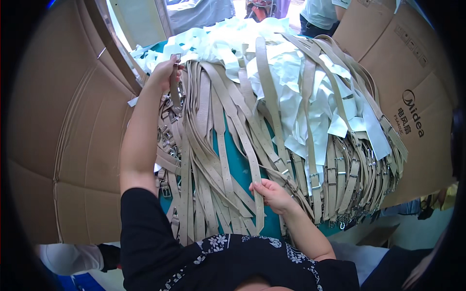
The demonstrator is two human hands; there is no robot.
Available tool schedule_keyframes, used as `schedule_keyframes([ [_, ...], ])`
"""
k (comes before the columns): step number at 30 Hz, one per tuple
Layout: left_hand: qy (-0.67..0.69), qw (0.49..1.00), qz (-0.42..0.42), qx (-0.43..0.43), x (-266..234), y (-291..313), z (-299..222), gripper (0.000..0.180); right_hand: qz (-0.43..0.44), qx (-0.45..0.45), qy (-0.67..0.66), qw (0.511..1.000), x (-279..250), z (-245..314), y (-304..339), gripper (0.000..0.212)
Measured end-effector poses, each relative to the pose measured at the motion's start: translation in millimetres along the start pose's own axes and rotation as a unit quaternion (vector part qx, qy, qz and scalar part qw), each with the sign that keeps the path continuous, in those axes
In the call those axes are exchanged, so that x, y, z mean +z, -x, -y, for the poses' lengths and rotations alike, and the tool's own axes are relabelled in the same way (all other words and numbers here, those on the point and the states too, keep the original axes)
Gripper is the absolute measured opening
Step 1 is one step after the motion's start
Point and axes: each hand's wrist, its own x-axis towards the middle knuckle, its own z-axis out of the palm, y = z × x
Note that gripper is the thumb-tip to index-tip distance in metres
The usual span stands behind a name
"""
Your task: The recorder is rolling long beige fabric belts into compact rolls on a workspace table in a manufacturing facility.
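Note:
A big heap of beige belts (233, 145) with metal buckles lies across a teal table (238, 167). My left hand (165, 72) is stretched out to the far left of the heap and is closed on one beige belt (174, 92) near its buckle end. Close to my body, my right hand (269, 194) grips a single beige belt strap (252, 160) that runs up into the pile. White paper strips (296, 97) are mixed in with the belts on the right half.
Brown cardboard sheets stand at the left (73, 145) and the right (412, 97) of the table. More white paper (208, 41) is piled at the far end. Another person (320, 14) stands beyond the table.

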Motion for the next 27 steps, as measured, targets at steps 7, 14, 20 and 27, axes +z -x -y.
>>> schedule_keyframes([
  [7,0.094,0.980,0.165,0.061,-24.4,188.0,48.7,0.022,0.133,0.079,0.069,0.986,0.9,-26.4,12.5,0.016],
  [14,-0.008,0.935,0.349,0.069,-0.6,352.3,102.7,0.014,0.000,-0.049,-0.158,0.986,49.5,13.8,-11.8,0.014],
  [20,-0.108,0.946,0.295,0.073,17.8,368.2,139.0,0.014,0.023,-0.043,-0.134,0.990,63.2,17.0,-12.3,0.017],
  [27,-0.201,0.940,0.218,0.168,27.1,354.8,167.3,0.017,0.088,0.005,-0.003,0.996,81.6,1.6,12.8,0.023],
])
